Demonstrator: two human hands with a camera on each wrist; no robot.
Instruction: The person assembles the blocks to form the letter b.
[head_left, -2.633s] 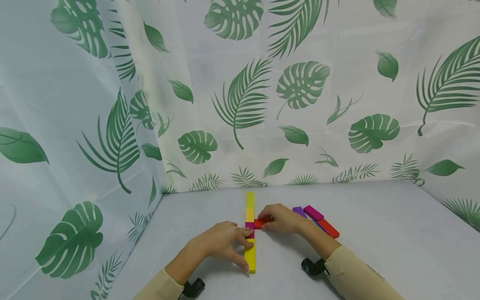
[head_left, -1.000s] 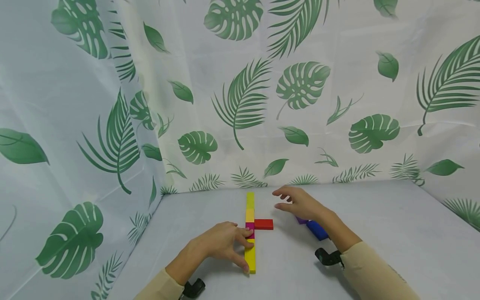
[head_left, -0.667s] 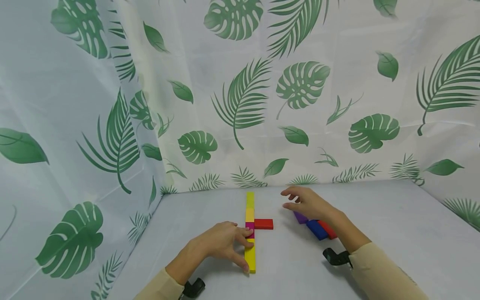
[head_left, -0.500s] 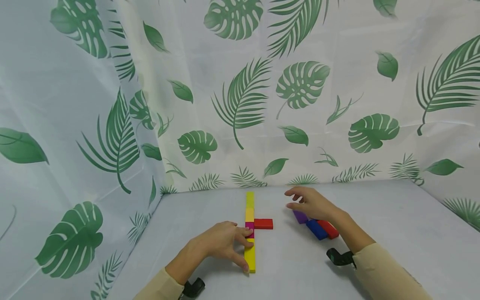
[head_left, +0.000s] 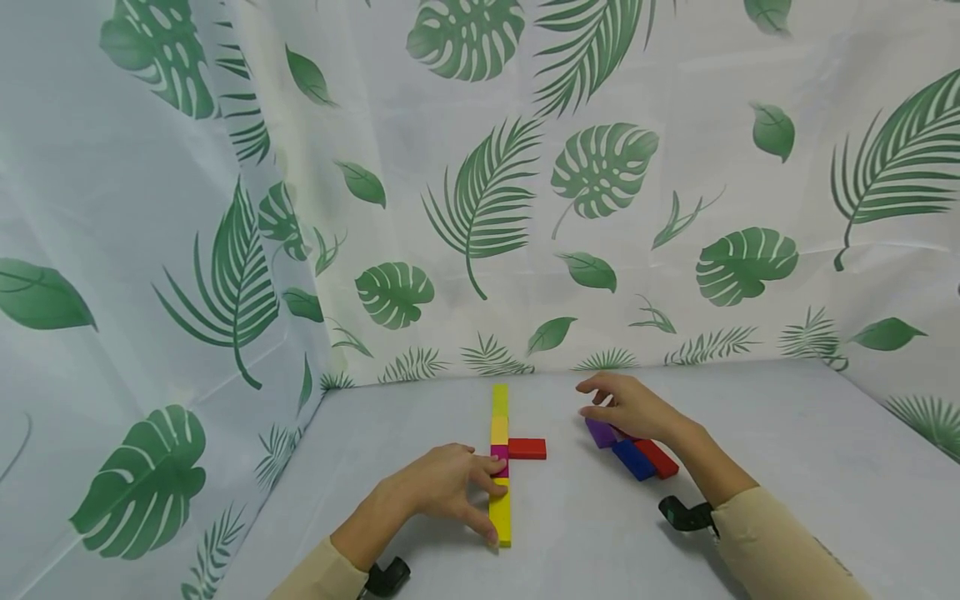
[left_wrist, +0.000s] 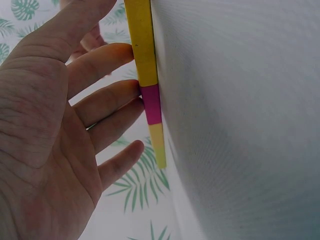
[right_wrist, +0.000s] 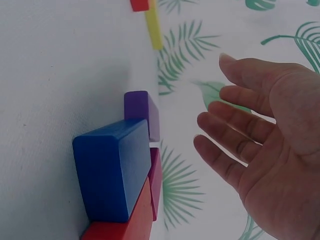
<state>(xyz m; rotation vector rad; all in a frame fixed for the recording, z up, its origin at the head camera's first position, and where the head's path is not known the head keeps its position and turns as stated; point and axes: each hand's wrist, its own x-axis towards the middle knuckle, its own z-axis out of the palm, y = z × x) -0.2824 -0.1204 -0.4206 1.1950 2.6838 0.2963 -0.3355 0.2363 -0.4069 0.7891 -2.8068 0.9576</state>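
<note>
Left hand (head_left: 446,482): at the left side of the row of blocks (head_left: 501,432); fingers apart, tips touching the near yellow block (head_left: 503,521) and the magenta block (head_left: 499,451), thumb tip at the row's near end; clamped on nothing.
Row axis: straight away from the person across the white surface (head_left: 570,529), ending in a far yellow stretch of two shades.
Side red block (head_left: 528,449): crosswise to the row, left end against its right side; between the two hands, touched by neither.
Right hand (head_left: 636,407): hangs above the loose blocks, holding nothing; fingers lightly bent, thumb apart from them, with a gap to the blocks in the right wrist view.
Purple block (head_left: 599,433): just below the right hand's fingertips, the closest loose piece to them; long axis slants from far left to near right, oblique to the row.
Blue block (head_left: 633,461): from the right hand, toward the person; same slant, the loose red block (head_left: 658,459) along its right side. Whether blue touches purple, I cannot tell.
Loose magenta block (right_wrist: 156,185): largely hidden under the right hand from above; just beside the loose red block.
Nearer hand: the right, for all four loose blocks; the left is well apart.
</note>
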